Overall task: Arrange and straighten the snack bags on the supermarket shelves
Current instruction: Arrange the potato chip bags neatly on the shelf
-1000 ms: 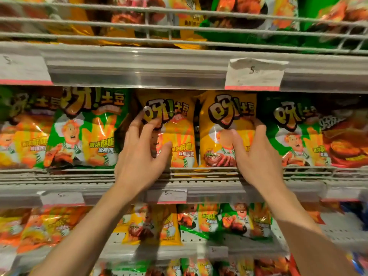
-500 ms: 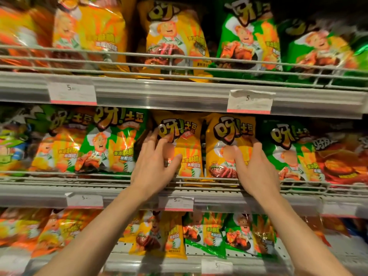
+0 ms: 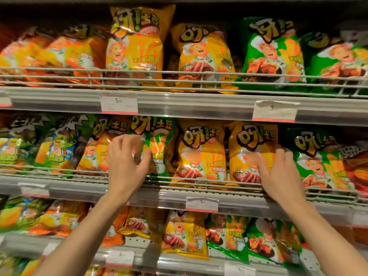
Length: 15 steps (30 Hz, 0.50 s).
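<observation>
- Both hands are up at the middle shelf (image 3: 179, 193): my left hand (image 3: 127, 164) sits in front of the green bag (image 3: 159, 148), fingers curled with the tips close together; I cannot tell whether they pinch the foil or only brush it.
- My right hand (image 3: 278, 174) lies on the right-hand yellow bag (image 3: 251, 150), thumb across its front, fingers bent over its right edge where it meets the next green bag (image 3: 316, 156).
- Between my hands stands another yellow bag (image 3: 199, 152), upright and untouched; a narrow dark gap separates it from the one I hold.
- Bags on this shelf stand just behind a wire rail (image 3: 199, 181); their lower edges are hidden by it.
- Bag tops reach almost to the underside of the upper shelf (image 3: 189, 105), leaving little room to lift.
- Price labels (image 3: 201, 204) hang on the shelf fronts.
- Left of my left hand, an orange bag (image 3: 95, 148) overlaps the green one's edge.
- Lower shelf bags (image 3: 185, 236) lean unevenly.
</observation>
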### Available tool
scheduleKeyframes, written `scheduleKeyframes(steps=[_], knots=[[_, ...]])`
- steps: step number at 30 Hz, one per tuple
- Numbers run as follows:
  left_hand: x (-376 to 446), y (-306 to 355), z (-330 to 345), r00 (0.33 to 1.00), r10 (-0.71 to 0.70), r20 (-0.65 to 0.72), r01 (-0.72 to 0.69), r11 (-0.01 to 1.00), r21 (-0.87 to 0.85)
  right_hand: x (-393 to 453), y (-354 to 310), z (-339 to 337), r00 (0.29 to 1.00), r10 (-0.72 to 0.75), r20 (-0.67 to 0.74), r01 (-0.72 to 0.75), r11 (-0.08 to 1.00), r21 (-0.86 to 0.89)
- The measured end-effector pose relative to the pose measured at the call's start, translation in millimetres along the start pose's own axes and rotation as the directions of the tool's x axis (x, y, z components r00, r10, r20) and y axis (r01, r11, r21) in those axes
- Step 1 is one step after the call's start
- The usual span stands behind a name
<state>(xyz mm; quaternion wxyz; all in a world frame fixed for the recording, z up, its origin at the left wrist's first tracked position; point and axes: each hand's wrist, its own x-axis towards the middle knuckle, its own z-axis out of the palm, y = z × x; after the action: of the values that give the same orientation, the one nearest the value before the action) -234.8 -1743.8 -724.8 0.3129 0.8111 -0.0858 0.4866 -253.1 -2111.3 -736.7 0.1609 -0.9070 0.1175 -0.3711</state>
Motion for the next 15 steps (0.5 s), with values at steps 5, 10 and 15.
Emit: scheduleKeyframes(steps=[5, 10, 15], knots=[[11, -15, -14, 0.889, -0.364, 0.278, 0.375, 0.927, 0.015, -7, -32, -1, 0.943, -0.292, -0.163, 0.288, 0.957, -0.046], [19, -6, -22, 0.856, -0.388, 0.341, 0.427, 0.903, -0.047, -16, -82, 29, 0.839, -0.543, -0.038, 0.544, 0.835, 0.082], [23, -1, -23, 0.877, -0.351, 0.329, 0.406, 0.907, -0.114, -16, -82, 44, 0.866, -0.500, 0.023, 0.499, 0.866, 0.043]])
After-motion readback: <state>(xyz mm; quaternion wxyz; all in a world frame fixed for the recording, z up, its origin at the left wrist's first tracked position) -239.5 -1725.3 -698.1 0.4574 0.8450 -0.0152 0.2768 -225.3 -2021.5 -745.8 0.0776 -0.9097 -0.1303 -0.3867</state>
